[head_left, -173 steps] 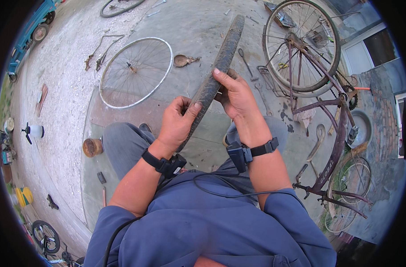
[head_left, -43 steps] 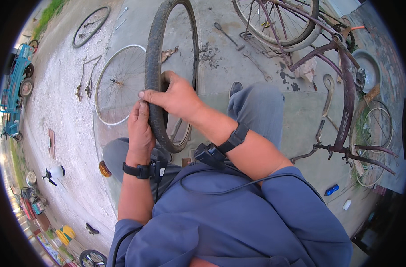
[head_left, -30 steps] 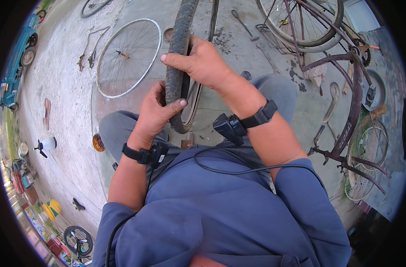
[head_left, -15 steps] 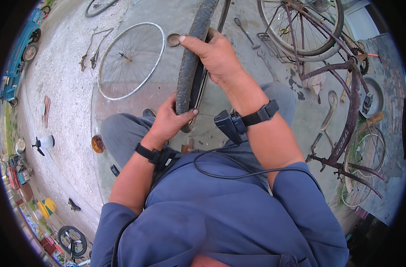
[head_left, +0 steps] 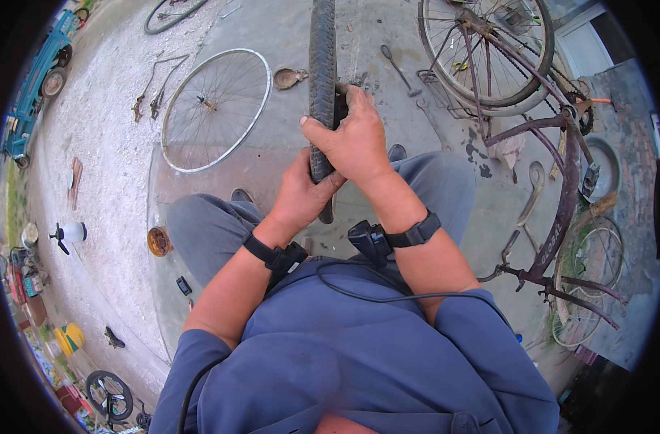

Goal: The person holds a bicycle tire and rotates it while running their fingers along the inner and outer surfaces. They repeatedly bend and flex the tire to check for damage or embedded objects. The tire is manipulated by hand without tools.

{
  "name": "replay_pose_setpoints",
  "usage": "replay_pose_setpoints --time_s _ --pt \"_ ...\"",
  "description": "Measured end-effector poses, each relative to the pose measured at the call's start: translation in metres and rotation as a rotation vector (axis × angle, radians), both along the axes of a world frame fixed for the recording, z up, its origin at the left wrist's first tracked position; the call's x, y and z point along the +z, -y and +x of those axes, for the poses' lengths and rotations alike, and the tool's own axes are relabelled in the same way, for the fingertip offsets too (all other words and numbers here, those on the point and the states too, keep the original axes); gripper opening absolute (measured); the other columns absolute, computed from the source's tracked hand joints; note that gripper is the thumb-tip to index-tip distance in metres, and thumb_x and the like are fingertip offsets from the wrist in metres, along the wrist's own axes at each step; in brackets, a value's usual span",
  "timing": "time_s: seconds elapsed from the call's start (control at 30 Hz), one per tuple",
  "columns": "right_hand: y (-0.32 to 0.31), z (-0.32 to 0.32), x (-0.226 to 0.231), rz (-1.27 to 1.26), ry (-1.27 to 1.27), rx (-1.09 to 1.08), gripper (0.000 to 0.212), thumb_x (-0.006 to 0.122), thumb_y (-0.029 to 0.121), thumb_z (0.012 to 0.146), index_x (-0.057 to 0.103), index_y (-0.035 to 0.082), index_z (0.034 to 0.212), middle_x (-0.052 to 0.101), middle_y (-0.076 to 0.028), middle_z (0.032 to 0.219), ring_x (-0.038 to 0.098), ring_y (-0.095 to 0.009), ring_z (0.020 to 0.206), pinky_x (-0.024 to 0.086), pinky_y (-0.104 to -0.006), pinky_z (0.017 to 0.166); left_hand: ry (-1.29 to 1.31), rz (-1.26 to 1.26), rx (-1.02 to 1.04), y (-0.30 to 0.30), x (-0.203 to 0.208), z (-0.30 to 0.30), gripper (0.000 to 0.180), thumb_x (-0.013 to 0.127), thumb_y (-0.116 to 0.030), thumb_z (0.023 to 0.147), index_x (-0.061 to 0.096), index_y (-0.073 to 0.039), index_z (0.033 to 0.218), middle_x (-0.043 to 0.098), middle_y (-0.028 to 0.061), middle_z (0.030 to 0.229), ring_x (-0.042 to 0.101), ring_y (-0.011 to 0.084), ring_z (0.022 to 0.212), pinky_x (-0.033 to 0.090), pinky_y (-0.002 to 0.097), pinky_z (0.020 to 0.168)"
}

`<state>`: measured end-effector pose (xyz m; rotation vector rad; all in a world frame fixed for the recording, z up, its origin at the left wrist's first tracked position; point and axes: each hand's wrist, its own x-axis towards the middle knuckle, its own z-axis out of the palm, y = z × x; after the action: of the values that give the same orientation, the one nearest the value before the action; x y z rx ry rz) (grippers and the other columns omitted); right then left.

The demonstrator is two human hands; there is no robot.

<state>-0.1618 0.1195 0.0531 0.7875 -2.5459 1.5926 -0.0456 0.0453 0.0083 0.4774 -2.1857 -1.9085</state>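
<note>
A black bicycle tyre [head_left: 322,69] stands upright in front of me, seen nearly edge-on with its tread toward me. My left hand [head_left: 299,189] is wrapped round its lower part, thumb on the right side. Just above, my right hand [head_left: 353,137] grips the same tyre, with the thumb across the tread and the fingers over the right side. The two hands almost touch. Whether a rim sits inside the tyre is hidden at this angle. On the ground left of the tyre lies a small rusty dish [head_left: 288,77].
A bare spoked wheel [head_left: 262,108] lies at left. To the right are a purple bicycle frame [head_left: 565,202] with a rear wheel [head_left: 425,43], a wrench [head_left: 432,119] and a grey basin [head_left: 618,163]. An amber bowl [head_left: 158,241] sits beside my left knee.
The tyre has turned from tilted to nearly upright and edge-on. My right hand has come down along it, closer to my left hand, which has shifted right.
</note>
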Motion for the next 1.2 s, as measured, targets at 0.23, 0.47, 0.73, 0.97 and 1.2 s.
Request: replay_pose_setpoints --time_s 0.23,0.47,0.73,0.97,1.2 --pt "-0.006 -0.009 0.008 -0.134 0.218 0.040 0.052 0.083 0.027 0.068 0.065 -0.003 0.106 0.064 -0.018 0.095 0.066 -0.030 0.085 0.054 -0.0386 0.077 -0.037 0.280 0.005 0.010 0.000 0.013 0.031 0.071 -0.022 0.095 0.055 0.001 0.110 0.059 0.0022 0.089 0.051 0.0091 0.081 0.045 0.0269 0.070" --pt "-0.019 -0.005 0.017 -0.239 0.411 0.035 0.033 0.080 0.015 0.080 0.064 -0.005 0.102 0.068 -0.005 0.087 0.060 -0.011 0.076 0.051 -0.0278 0.069 0.035 0.203 0.048 0.013 -0.005 0.011 0.031 0.079 -0.017 0.088 0.056 0.000 0.101 0.057 0.0004 0.083 0.049 0.0087 0.075 0.044 0.0276 0.066" --pt "-0.017 -0.016 0.004 -0.529 0.652 0.116 0.031 0.078 0.006 0.082 0.061 -0.005 0.107 0.065 -0.006 0.093 0.061 -0.012 0.081 0.051 -0.0280 0.073 0.050 -0.030 0.137 0.004 0.003 0.011 0.034 0.084 -0.015 0.081 0.055 -0.001 0.094 0.056 0.0042 0.077 0.049 0.0110 0.071 0.044 0.0308 0.061" --pt "-0.015 -0.022 0.002 -0.675 0.827 0.206 0.033 0.077 0.002 0.081 0.058 -0.002 0.108 0.062 -0.005 0.092 0.062 -0.015 0.083 0.051 -0.0305 0.075 0.039 -0.022 0.160 0.007 0.005 0.013 0.033 0.084 -0.014 0.081 0.056 -0.001 0.093 0.059 0.0055 0.078 0.051 0.0115 0.072 0.044 0.0310 0.061" --pt "-0.014 -0.029 0.014 -0.664 0.890 0.199 0.030 0.078 0.003 0.082 0.058 -0.001 0.105 0.063 -0.005 0.091 0.062 -0.016 0.082 0.051 -0.0322 0.074 -0.095 0.145 0.121 0.021 0.003 0.011 0.034 0.081 -0.014 0.086 0.061 0.003 0.108 0.065 0.0050 0.091 0.059 0.0110 0.083 0.050 0.0278 0.075"
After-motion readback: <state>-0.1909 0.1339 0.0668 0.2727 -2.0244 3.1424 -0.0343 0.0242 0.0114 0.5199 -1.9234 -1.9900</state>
